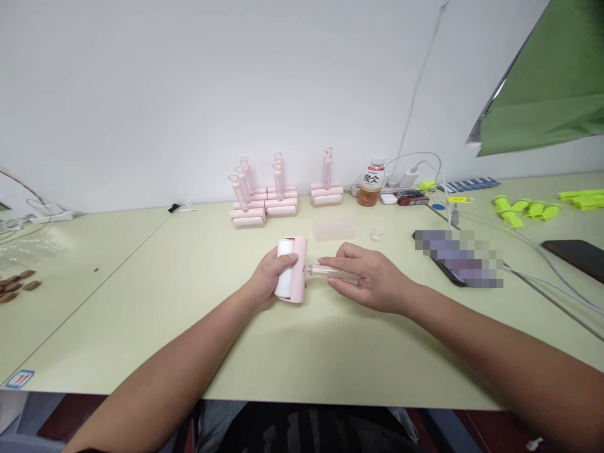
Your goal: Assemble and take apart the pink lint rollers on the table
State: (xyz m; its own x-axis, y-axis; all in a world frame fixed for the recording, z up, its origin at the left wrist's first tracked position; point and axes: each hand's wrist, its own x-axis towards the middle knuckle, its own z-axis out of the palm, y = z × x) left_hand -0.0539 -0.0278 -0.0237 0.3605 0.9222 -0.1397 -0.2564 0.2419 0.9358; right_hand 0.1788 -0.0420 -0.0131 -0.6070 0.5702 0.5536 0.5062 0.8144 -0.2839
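My left hand (271, 274) is closed around the head of a pink lint roller (297, 277), its thumb over the white roll. In my right hand (365, 277) is the roller's clear handle (323, 272), held between thumb and fingers; its near tip meets the pink head, though whether it is fixed there I cannot tell. The far end of the handle is hidden by my palm. Just beyond lie a translucent pink cover (333, 229) and a small pale pink piece (376, 234).
Several pink lint rollers (248, 217) stand along the wall. To their right are a bottle (370, 185), a phone (453, 261) with cables, yellow-green plastic parts (509, 211) and a dark phone (578, 257). Brown pieces (14, 286) lie at far left.
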